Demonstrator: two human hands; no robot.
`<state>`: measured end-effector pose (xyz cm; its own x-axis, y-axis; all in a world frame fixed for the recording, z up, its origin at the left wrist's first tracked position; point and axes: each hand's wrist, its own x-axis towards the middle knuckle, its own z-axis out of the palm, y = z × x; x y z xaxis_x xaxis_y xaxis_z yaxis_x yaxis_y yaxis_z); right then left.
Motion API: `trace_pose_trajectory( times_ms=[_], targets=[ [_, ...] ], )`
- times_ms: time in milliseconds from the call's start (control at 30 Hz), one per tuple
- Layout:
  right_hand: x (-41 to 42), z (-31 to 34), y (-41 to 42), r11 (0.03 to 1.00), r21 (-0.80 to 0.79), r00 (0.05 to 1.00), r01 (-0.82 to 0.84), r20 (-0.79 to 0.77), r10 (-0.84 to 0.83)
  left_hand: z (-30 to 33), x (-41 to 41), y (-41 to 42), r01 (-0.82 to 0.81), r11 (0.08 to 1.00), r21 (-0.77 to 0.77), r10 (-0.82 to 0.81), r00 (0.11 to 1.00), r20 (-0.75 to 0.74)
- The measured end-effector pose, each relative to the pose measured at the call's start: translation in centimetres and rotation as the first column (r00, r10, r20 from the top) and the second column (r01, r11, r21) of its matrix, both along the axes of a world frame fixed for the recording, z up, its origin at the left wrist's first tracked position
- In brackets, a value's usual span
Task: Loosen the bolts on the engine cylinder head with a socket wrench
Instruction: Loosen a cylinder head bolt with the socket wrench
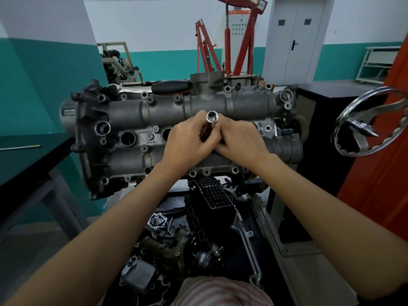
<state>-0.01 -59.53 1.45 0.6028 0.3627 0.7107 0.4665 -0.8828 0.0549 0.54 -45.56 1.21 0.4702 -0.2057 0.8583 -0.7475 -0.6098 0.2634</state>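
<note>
The engine cylinder head (167,111) is mounted on a stand at the centre of the room, its top cover facing the person. Bolt bosses run along both long edges, and round wells open along the middle.

Both hands meet over the middle of the head. The left hand (187,140) has its fingers curled round a long chrome socket (212,120), which stands nearly upright with its open hex end pointing up. The right hand (240,140) lies just beside the left, its fingers curled in against the lower part of the same socket; this grip is partly hidden by the left hand, so how firmly it holds cannot be told. The lower end of the socket is hidden between the two hands.

The socket wrench (152,88) lies along the far edge of the head, chrome head to the left, black handle to the right. Neither hand touches it.

A chrome handwheel (366,122) sits on the stand at the right. Below the head, a tray holds loose engine parts (198,228). A dark surface (31,157) to the left carries a thin rod with a yellow tip (21,147). Red engine hoists (223,43) stand against the far wall.
</note>
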Motion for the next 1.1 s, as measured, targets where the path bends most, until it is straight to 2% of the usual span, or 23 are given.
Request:
trace_pose_trajectory(
  times_ms=[433,600,967,1100],
  targets=[
    [-0.41,0.2,0.06,0.999,-0.043,0.999,0.033,-0.001,-0.033,0.1,-0.16,-0.1,0.005,0.999,0.052,-0.005,1.0,-0.006],
    [-0.11,0.13,0.05,1.0,0.015,1.0,-0.012,0.002,0.012,0.06,-0.34,-0.14,-0.011,1.0,0.026,0.011,1.0,-0.003],
    [-0.31,0.09,-0.04,0.998,-0.057,0.999,0.036,0.03,-0.034,0.03,-0.08,-0.03,0.007,0.999,0.049,-0.008,1.0,0.006],
    [-0.06,0.09,0.02,1.0,0.009,1.0,-0.002,-0.007,0.002,0.13,-0.35,-0.02,0.002,0.999,0.04,-0.003,1.0,0.011]
  ],
)
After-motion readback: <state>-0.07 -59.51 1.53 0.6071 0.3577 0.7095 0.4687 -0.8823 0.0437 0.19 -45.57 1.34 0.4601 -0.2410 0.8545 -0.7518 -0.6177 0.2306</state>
